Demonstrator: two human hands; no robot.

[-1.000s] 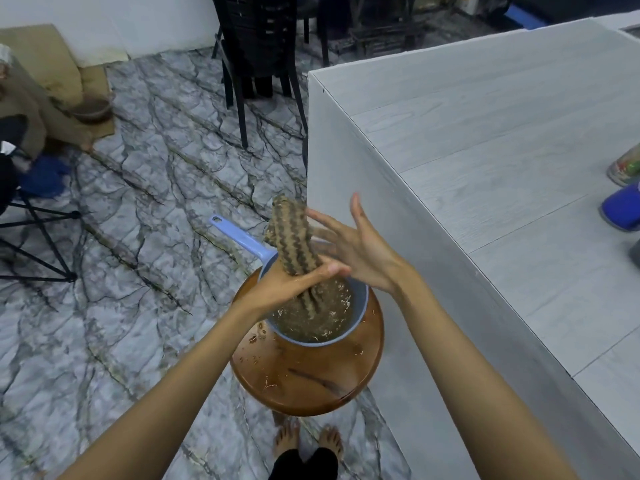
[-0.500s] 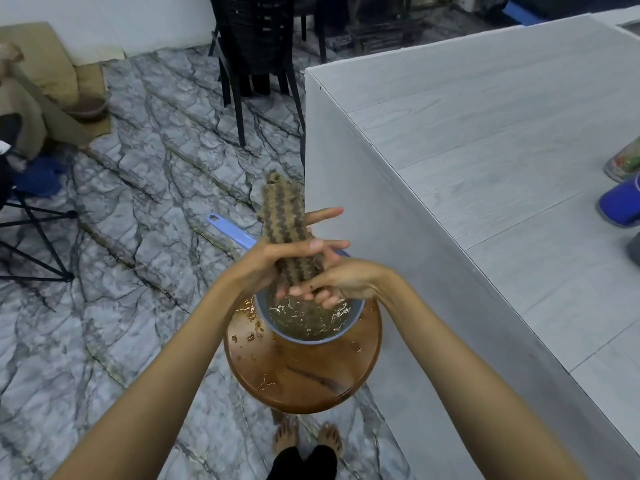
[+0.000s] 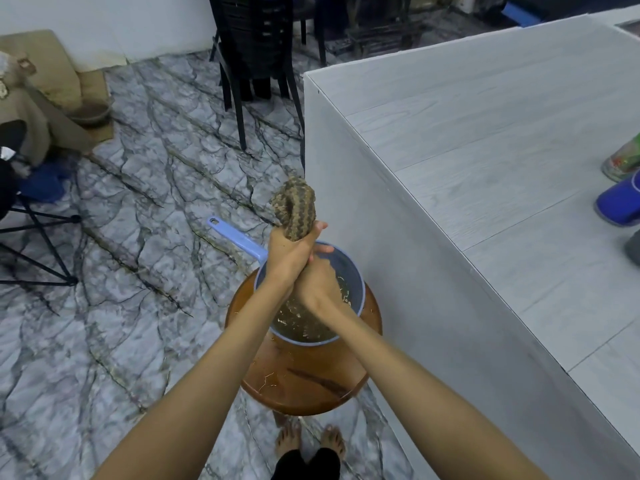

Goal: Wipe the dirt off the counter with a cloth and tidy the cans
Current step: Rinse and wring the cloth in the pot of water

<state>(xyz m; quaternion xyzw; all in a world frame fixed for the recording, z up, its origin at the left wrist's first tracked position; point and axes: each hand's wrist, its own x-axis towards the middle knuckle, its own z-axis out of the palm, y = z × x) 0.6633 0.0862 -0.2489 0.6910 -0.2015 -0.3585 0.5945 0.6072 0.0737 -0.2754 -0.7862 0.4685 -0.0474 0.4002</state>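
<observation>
Head view: my left hand (image 3: 289, 252) and right hand (image 3: 317, 285) both clamp around the rolled cloth (image 3: 294, 206), wringing it over the blue dipper (image 3: 358, 299) on the stool (image 3: 311, 379), cans (image 3: 620, 202) waiting at the counter (image 3: 485, 133) edge; next, I reckon, wiping.

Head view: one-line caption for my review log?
Both hands, left above right, wring a striped cloth over a blue dipper on a wooden stool.

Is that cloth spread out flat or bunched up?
Bunched up. The cloth is rolled into a thick wad, gripped by both hands, left and right, above the basin.
</observation>
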